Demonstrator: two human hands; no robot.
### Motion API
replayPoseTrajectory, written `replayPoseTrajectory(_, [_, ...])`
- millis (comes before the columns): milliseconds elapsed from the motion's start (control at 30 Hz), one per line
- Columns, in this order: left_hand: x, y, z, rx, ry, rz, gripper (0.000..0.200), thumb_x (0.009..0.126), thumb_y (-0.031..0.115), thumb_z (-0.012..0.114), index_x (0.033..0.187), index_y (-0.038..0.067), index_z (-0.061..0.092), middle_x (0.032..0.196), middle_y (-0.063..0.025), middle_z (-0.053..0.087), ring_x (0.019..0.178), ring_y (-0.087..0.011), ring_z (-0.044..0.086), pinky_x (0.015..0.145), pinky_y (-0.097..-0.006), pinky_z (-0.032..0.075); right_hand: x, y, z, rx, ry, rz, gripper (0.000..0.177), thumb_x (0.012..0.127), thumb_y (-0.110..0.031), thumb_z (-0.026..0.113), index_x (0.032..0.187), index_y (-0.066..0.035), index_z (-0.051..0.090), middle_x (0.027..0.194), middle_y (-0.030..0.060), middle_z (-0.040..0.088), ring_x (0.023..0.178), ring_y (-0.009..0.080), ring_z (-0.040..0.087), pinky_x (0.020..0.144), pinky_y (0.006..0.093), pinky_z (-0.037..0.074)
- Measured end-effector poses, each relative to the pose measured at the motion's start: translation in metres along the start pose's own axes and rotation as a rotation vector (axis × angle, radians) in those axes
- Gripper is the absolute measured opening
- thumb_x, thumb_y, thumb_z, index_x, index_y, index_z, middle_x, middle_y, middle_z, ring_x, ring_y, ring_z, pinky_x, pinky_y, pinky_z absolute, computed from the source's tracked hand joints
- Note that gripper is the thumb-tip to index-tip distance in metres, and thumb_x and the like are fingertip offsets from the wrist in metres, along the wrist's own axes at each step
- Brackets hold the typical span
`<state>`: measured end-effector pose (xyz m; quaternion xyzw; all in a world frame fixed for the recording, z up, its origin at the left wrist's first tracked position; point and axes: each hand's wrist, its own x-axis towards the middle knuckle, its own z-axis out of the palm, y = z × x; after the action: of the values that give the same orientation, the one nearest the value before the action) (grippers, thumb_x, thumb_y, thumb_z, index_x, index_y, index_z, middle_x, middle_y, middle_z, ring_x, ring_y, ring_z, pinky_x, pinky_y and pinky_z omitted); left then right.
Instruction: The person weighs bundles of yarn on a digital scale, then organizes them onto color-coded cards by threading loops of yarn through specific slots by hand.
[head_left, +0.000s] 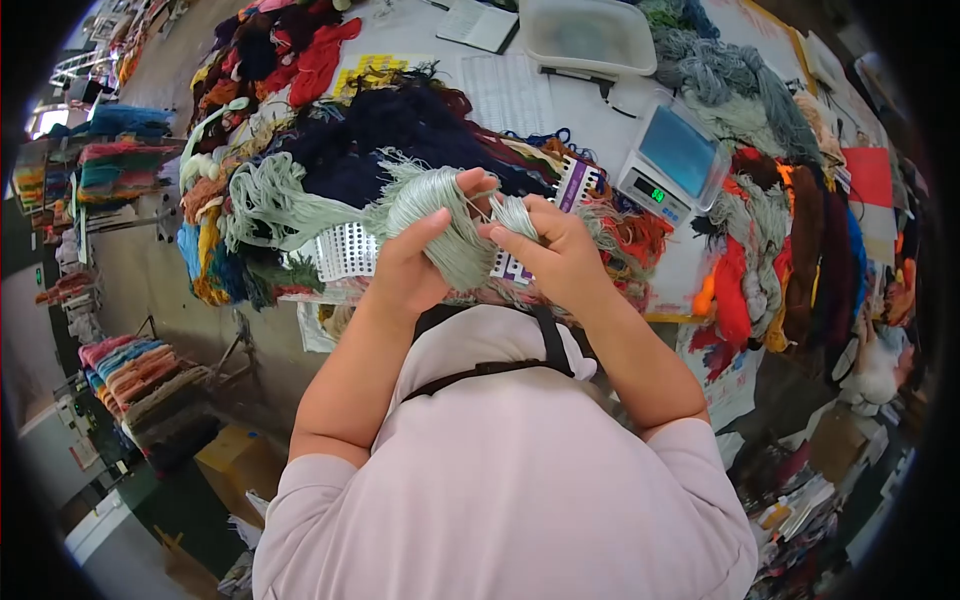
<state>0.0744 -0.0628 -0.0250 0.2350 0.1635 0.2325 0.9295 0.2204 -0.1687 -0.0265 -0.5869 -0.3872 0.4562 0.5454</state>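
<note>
- Hands meet over a yarn-strewn white table (410, 38): the left hand (403, 264) cups a thick, glossy hank of pale green thread (455, 240), its thumb in front, fingertips showing beyond.
- The right hand (562, 252) pinches a smaller coiled bundle of pale green thread (515, 216) between thumb and fingers, just beside the hank; a few strands span the narrow gap.
- Hank and bundle are held up near the table's front edge, while a loose tail of pale green thread (275, 208) trails leftward over the heap.
- Snarls look the likeliest trouble: a hard tug on the spanning strands could cinch them into a knot.
- A slack left grip could let outer turns slip off the hank.
- Dragged sideways, the tail could catch on the white perforated card (346, 254) or mix with the matted navy-blue yarn pile (370, 130).
</note>
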Motion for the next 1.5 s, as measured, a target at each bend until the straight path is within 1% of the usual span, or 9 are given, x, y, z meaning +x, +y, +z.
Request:
replayPoseTrajectory(267, [-0.008, 0.021, -0.043, 0.189, -0.073, -0.254, 0.018, 0.084, 0.01, 0.058, 0.098, -0.001, 0.06, 0.061, -0.0003, 0.048, 0.058, -0.0101, 0.049, 0.09, -0.0395, 0.048, -0.017, -0.055, -0.069, 0.205, -0.271, 0.345, 0.014, 0.09, -0.016, 0.059, 0.09, -0.004, 0.066, 0.06, -0.0051, 0.05, 0.05, 0.0024, 0.04, 0.046, 0.0198, 0.03])
replayPoseTrajectory(367, [-0.01, 0.018, -0.063, -0.465, -0.245, -0.181, 0.019, 0.092, 0.013, 0.047, 0.103, 0.003, 0.059, 0.071, -0.0015, 0.045, 0.052, -0.0072, 0.044, 0.093, -0.0408, 0.047, -0.02, -0.071, -0.134, 0.443, -0.019, 0.231, 0.022, 0.095, -0.017, 0.049, 0.098, -0.001, 0.064, 0.061, -0.0069, 0.044, 0.05, 0.0017, 0.036, 0.045, 0.0193, 0.027])
replayPoseTrajectory(400, [-0.008, 0.015, -0.061, -0.575, -0.334, -0.169, 0.027, 0.094, 0.014, 0.043, 0.116, 0.005, 0.056, 0.102, -0.0097, 0.056, 0.053, -0.0064, 0.046, 0.094, -0.0408, 0.047, -0.017, -0.077, -0.139, 0.486, 0.11, 0.195, 0.026, 0.096, -0.019, 0.046, 0.1, 0.0, 0.063, 0.062, -0.0067, 0.044, 0.051, 0.002, 0.036, 0.044, 0.0197, 0.026])
replayPoseTrajectory(500, [-0.006, 0.0, -0.044, -0.544, -0.391, -0.193, 0.039, 0.095, 0.018, 0.043, 0.133, 0.012, 0.048, 0.151, -0.0248, 0.017, 0.059, -0.006, 0.052, 0.096, -0.0397, 0.046, -0.003, -0.069, -0.131, 0.489, 0.219, 0.173, 0.036, 0.097, -0.027, 0.039, 0.109, 0.0, 0.06, 0.07, -0.0056, 0.044, 0.052, 0.0037, 0.035, 0.046, 0.0189, 0.028])
replayPoseTrajectory(800, [0.004, -0.011, -0.022, -0.389, -0.395, -0.189, 0.05, 0.092, 0.023, 0.049, 0.139, 0.01, 0.041, 0.146, -0.0131, 0.034, 0.086, -0.0178, 0.06, 0.092, -0.0401, 0.043, 0.009, -0.044, 0.015, -0.192, -0.094, 0.268, 0.016, 0.088, -0.01, 0.059, 0.094, 0.004, 0.063, 0.082, 0.0082, 0.066, 0.079, 0.0178, 0.065, 0.066, 0.0323, 0.051])
replayPoseTrajectory(867, [0.001, -0.003, -0.017, -0.353, -0.309, -0.147, 0.049, 0.092, 0.022, 0.049, 0.139, 0.01, 0.041, 0.146, -0.0123, 0.034, 0.098, -0.0195, 0.058, 0.096, -0.0414, 0.042, 0.007, -0.034, 0.011, -0.84, 0.276, -0.516, 0.008, 0.081, -0.011, 0.062, 0.081, -0.005, 0.067, 0.082, 0.0058, 0.066, 0.081, 0.0243, 0.063, 0.074, 0.037, 0.047])
replayPoseTrajectory(1033, [0.001, -0.004, -0.005, -0.217, -0.157, -0.088, 0.053, 0.091, 0.023, 0.052, 0.139, 0.006, 0.037, 0.146, -0.0084, 0.035, 0.132, -0.0214, 0.036, 0.107, -0.0404, 0.034, -0.004, -0.033, 0.012, -0.61, 0.365, -0.433, 0.015, 0.075, -0.015, 0.069, 0.087, -0.007, 0.067, 0.091, 0.0078, 0.063, 0.09, 0.0278, 0.058, 0.077, 0.0387, 0.044])
replayPoseTrajectory(1133, [0.001, -0.005, 0.004, -0.18, -0.192, -0.102, 0.057, 0.09, 0.024, 0.053, 0.14, 0.003, 0.036, 0.145, -0.0078, 0.036, 0.132, -0.0215, 0.037, 0.107, -0.0385, 0.034, -0.003, -0.028, 0.016, -0.505, 0.053, -0.222, 0.019, 0.073, -0.011, 0.072, 0.089, -0.003, 0.065, 0.094, 0.0092, 0.062, 0.091, 0.0244, 0.056, 0.079, 0.0329, 0.046])
replayPoseTrajectory(1500, [-0.008, 0.015, 0.009, 0.258, -0.051, -0.053, 0.061, 0.077, 0.002, 0.062, 0.135, -0.001, 0.043, 0.113, -0.0076, 0.055, 0.107, -0.0183, 0.055, 0.097, -0.033, 0.041, -0.002, -0.015, 0.012, 0.029, 0.038, 0.04, 0.008, 0.076, -0.007, 0.065, 0.081, 0.0, 0.064, 0.084, 0.0026, 0.061, 0.076, 0.0096, 0.055, 0.068, 0.0251, 0.043])
